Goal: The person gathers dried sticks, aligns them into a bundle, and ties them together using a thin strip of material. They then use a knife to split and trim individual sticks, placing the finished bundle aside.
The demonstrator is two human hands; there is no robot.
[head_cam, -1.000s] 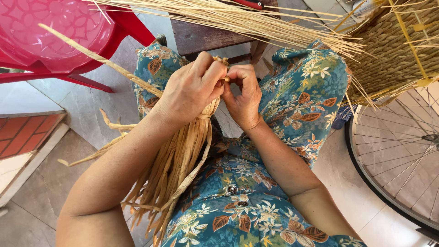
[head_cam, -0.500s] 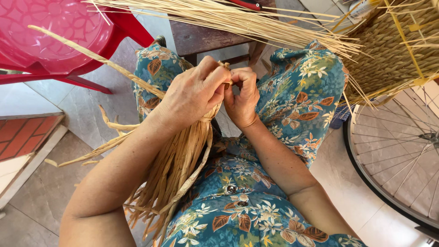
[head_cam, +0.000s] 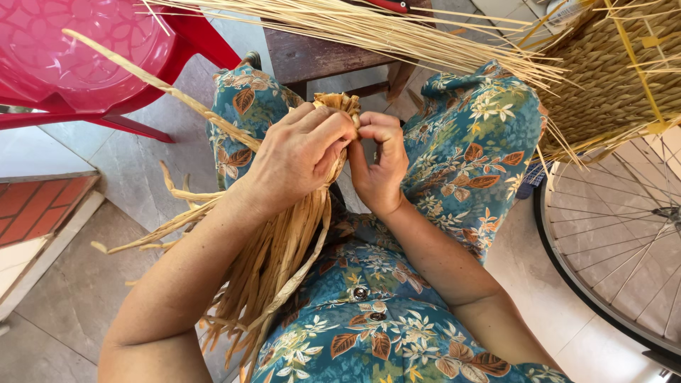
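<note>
Two hands work at one bundle of dried straw (head_cam: 284,262). There is one red chair (head_cam: 92,57) at 10 o'clock, one dark wooden stool (head_cam: 319,57) at 12 o'clock, one woven basket (head_cam: 610,78) at 2 o'clock and one bicycle wheel (head_cam: 624,248) at 3 o'clock. A second sheaf of thin pale stalks (head_cam: 383,32) lies across the top, from the stool toward the basket; the stalks are too many to count.

The left hand (head_cam: 298,159) is curled closed over the upper end of the bundle, fingers pressed together and wrapped round it. The right hand (head_cam: 379,163) sits just beside it at 3 o'clock, its thumb and fingers pinching the same folded tip (head_cam: 339,105) of straw, which pokes out above both hands at 12 o'clock. The knuckles of the two hands nearly touch.

From the left hand the bundle hangs toward 7 o'clock, over a lap in a blue floral dress (head_cam: 397,333), and fans out into loose strips. One long single strip (head_cam: 149,78) runs off toward 10 o'clock, passing in front of the chair. A few bent strips (head_cam: 170,213) stick out toward 9 o'clock over the tiled floor (head_cam: 78,284).
</note>
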